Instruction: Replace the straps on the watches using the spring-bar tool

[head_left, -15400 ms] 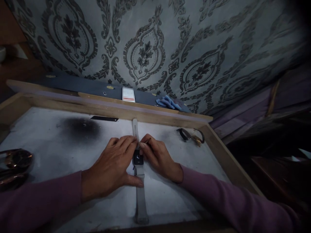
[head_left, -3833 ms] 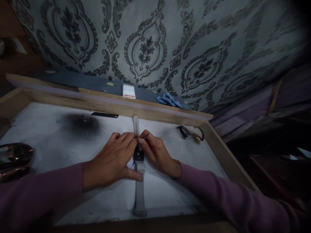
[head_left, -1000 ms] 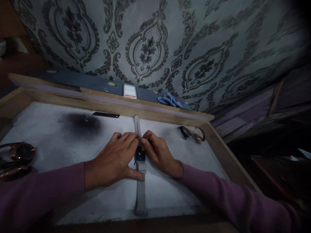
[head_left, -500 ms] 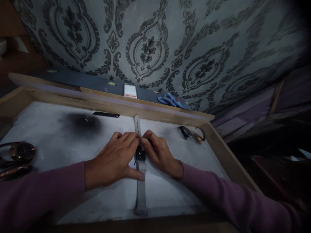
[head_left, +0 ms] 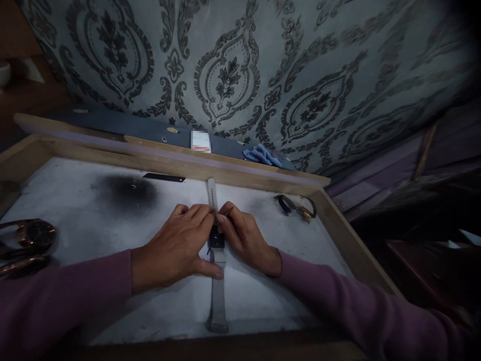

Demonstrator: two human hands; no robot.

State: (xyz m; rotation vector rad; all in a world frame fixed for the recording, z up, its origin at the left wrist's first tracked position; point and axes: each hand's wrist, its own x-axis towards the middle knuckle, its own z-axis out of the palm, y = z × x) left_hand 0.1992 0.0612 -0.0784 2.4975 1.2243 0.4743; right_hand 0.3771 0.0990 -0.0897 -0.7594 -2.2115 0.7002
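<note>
A watch with a dark square face (head_left: 217, 237) and a pale strap (head_left: 218, 301) lies lengthwise in the middle of a white-bottomed wooden tray. My left hand (head_left: 180, 243) rests over its left side, fingers toward the upper end of the face and thumb apart on the lower strap. Close against it on the right, my right hand (head_left: 246, 238) is closed in a pinch at the top of the watch face. A thin dark item seems to be between its fingertips, too small to make out.
Watches (head_left: 37, 233) lie at the tray's left, another dark-strapped watch (head_left: 288, 204) at the upper right. A black blade-like strip (head_left: 164, 177) is near the back rim (head_left: 169, 161). Beyond the rim are a blue cloth (head_left: 263, 155) and a small white box (head_left: 200, 141).
</note>
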